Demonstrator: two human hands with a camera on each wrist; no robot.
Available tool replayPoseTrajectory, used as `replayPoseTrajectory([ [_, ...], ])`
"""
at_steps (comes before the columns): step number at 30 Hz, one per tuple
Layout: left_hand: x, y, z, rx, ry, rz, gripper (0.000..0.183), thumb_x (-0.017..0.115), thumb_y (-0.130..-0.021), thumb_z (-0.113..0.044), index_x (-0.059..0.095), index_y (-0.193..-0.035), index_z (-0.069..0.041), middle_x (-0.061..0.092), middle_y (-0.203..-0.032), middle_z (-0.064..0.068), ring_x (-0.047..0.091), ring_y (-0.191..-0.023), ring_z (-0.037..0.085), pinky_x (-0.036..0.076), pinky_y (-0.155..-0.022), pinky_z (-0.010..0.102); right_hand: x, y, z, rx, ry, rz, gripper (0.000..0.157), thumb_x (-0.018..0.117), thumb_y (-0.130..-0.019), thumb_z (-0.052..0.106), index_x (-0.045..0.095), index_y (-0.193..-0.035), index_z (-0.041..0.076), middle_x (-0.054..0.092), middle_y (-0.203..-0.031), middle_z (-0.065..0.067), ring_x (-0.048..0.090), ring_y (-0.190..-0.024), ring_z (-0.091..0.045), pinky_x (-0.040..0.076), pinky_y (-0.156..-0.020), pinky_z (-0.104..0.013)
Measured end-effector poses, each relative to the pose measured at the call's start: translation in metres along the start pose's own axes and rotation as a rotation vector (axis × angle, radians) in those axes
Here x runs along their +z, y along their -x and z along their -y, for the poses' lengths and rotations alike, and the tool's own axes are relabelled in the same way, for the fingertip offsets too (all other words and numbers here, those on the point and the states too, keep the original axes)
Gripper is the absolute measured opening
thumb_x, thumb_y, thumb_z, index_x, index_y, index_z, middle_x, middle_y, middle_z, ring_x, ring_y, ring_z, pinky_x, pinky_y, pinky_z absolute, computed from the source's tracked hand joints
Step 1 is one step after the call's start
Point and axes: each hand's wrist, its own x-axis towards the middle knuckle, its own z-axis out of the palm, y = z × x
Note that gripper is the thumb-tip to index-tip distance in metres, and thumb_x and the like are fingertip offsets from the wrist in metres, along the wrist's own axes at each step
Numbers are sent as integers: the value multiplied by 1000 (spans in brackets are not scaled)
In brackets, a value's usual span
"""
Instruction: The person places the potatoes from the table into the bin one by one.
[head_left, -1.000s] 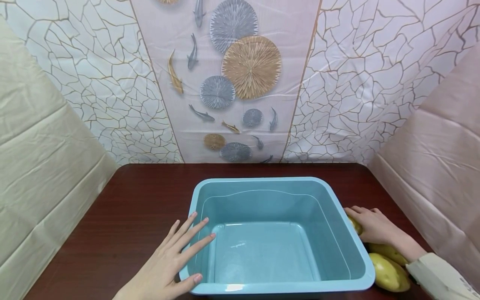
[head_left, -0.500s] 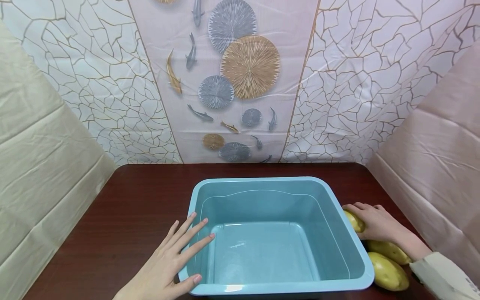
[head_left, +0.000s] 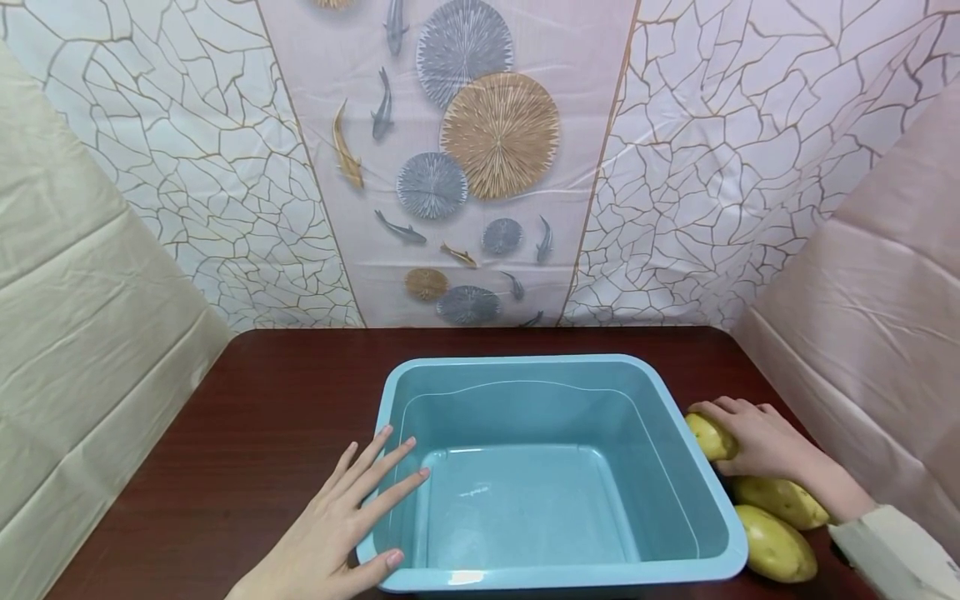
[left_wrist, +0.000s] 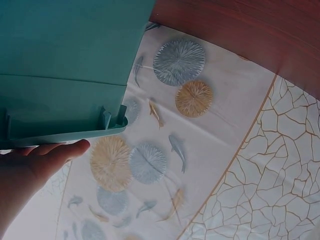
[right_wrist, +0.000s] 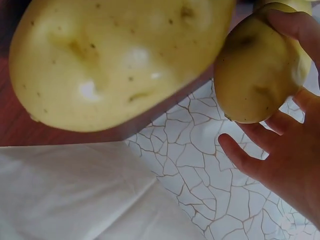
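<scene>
Left hand: released, fingers spread straight, resting across the tub's left edge.
Right hand: grasping one held potato just right of the tub; one finger stands off it.
Middle potato, near potato: two, on the desk, by the tub's near right corner.
Tub: one, between the hands.
Right wrist: part of another potato beyond the held one; whether a fourth, cannot tell.
Left wrist: the tub's outer wall and tabs.
</scene>
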Motion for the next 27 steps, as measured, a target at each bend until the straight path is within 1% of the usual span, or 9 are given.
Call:
replayPoseTrajectory([
  [6, 1, 0, -1, -4, 4, -29, 66, 57, -78, -43, 33, -138, -28, 28, -146, -1, 18, -137, 27, -14, -108, 21, -7, -1, 1, -1, 21, -14, 68, 77, -47, 27, 56, -111, 17, 58, -96, 1, 53, -85, -17, 33, -62, -33],
  [10, 1, 0, 0, -5, 11, -35, 67, 57, -78, -43, 33, -138, -28, 28, -146, -2, 18, -137, 28, -14, -108, 21, -10, -1, 1, -4, 25, -15, 68, 76, -47, 27, 55, -111, 16, 58, -98, -1, 53, -86, -19, 34, -62, -35],
  [20, 2, 1, 0, 0, 18, -38, 65, 56, -78, -43, 33, -138, -28, 28, -146, -2, 18, -137, 28, -14, -108, 21, -20, -2, 1, 4, 11, -17, 68, 77, -47, 25, 55, -111, 15, 58, -101, -4, 54, -86, -24, 31, -58, -33],
  [27, 3, 1, -1, -10, 42, -37, 65, 57, -78, -41, 34, -138, -27, 28, -146, -1, 17, -137, 28, -14, -108, 20, -31, -2, 5, 24, 10, -10, 69, 76, -47, 26, 54, -112, 16, 57, -103, -2, 55, -86, -23, 30, -56, -30],
])
